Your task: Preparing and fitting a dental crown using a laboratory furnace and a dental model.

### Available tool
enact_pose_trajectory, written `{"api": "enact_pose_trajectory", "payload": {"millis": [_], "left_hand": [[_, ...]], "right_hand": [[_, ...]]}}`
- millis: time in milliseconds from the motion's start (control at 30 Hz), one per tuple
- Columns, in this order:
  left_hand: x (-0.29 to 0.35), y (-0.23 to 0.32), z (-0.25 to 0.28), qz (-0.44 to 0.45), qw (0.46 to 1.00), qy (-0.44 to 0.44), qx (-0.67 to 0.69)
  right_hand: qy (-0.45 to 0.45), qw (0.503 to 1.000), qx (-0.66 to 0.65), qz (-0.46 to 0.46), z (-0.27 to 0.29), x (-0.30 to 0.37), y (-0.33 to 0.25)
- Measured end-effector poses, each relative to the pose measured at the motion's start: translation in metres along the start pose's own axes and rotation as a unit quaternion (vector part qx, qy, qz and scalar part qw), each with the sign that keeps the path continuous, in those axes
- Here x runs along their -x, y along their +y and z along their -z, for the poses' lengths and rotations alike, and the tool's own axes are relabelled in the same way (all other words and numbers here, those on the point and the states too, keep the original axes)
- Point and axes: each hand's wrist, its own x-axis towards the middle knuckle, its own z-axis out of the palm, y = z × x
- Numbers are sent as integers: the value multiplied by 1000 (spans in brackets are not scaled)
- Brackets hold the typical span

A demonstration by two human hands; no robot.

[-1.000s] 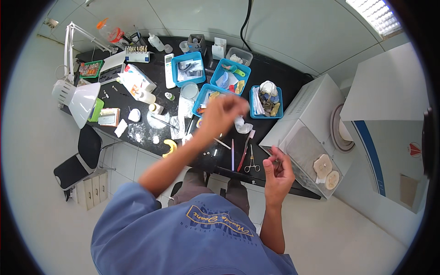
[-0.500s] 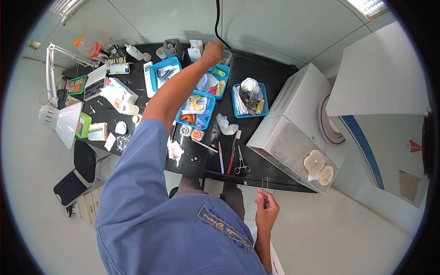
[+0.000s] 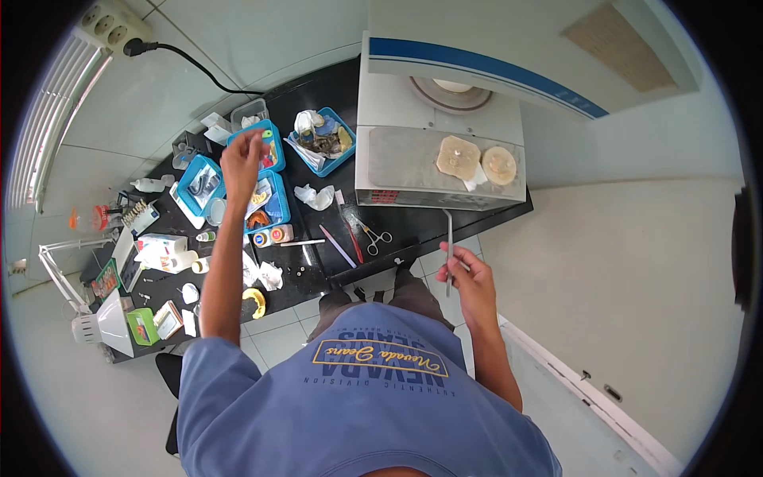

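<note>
My right hand (image 3: 470,286) grips a pair of metal tweezers (image 3: 449,238) upright near the front edge of the black bench, just short of the white machine (image 3: 441,196). My left hand (image 3: 241,163) is raised over the blue trays with its fingertips pinched together; whatever is between them is too small to make out. Below it, one blue tray (image 3: 286,213) holds a yellow piece and an orange piece. Another blue tray (image 3: 277,155) sits partly behind the hand. Two beige discs, one scalloped (image 3: 458,156) and one round (image 3: 499,165), lie on the machine's front ledge.
A blue tray (image 3: 324,168) with cloth and plaster-like pieces stands beside the machine. Nearby lie a crumpled white tissue (image 3: 315,197), a red brush (image 3: 350,230), a lilac stick (image 3: 338,246) and scissor-handled forceps (image 3: 373,236). A yellow curved piece (image 3: 254,304) rests at the bench's front edge.
My view has turned to the right. My left hand has drawn back from the clear box at the far side. My right hand has kept hold of the tweezers and lifted them toward the machine.
</note>
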Motion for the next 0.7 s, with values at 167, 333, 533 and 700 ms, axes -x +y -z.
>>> {"api": "enact_pose_trajectory", "payload": {"millis": [167, 333, 533, 700], "left_hand": [[87, 24, -16, 61, 994, -28, 90], [143, 36, -32, 102, 986, -35, 127], [166, 43, -38, 129, 980, -41, 143], [171, 42, -34, 127, 983, -38, 124]], "right_hand": [[18, 997, -50, 52, 11, -9, -11], [19, 996, -63, 55, 10, -26, -10], [12, 996, -69, 60, 10, -38, -4], [8, 995, -74, 58, 11, -47, -1]]}}
